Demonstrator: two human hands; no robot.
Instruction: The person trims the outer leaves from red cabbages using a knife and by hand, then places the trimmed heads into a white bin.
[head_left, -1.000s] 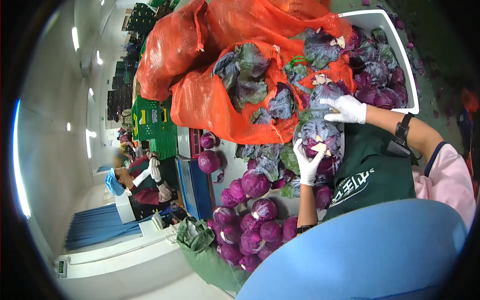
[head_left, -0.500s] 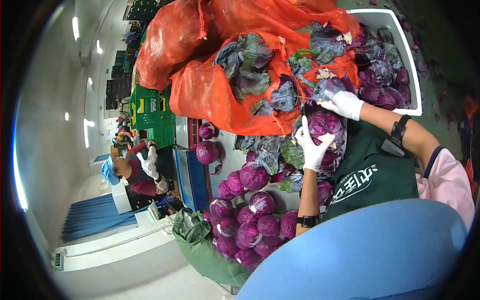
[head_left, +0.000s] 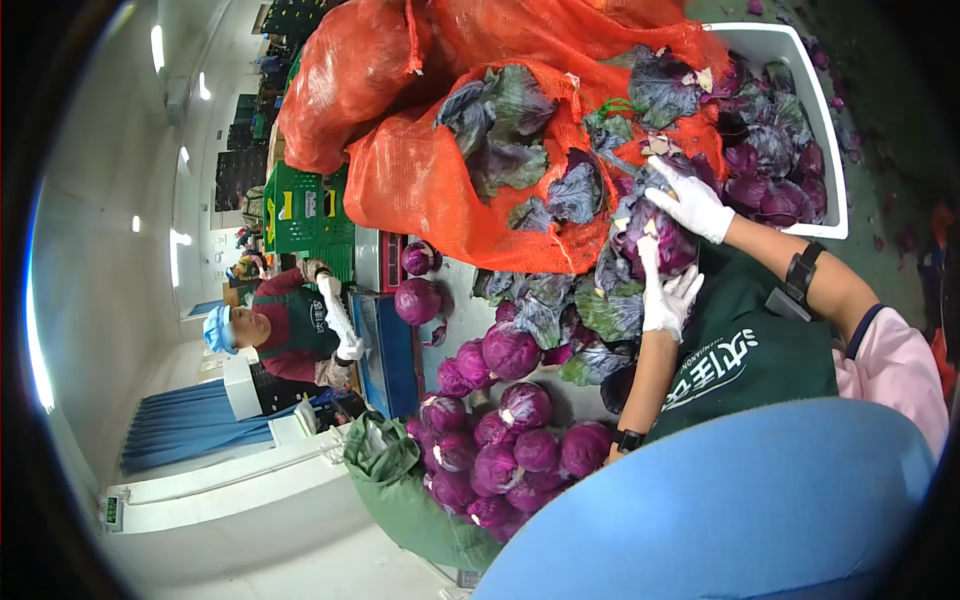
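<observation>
A red cabbage with dark outer leaves sits between my two white-gloved hands, close in front of my green apron. My left hand has its index finger stretched along the cabbage's near side, the other fingers partly curled against it. Across the top, my right hand lies with spread fingers, gripping the head from the other side. Whether a tool is tucked in either hand I cannot make out. Loose dark leaves lie beside the cabbage, and an orange mesh sack with more leaves on it is just beyond.
A white bin holds cabbages and leaves. Several trimmed red cabbages are heaped by a green sack. Green crates and a scale stand further off. A co-worker in a blue cap is across the room.
A leafy cabbage is now between my hands, replacing the peeled purple one under them before. My left hand has shifted toward my body. The co-worker has turned and moved their arms.
</observation>
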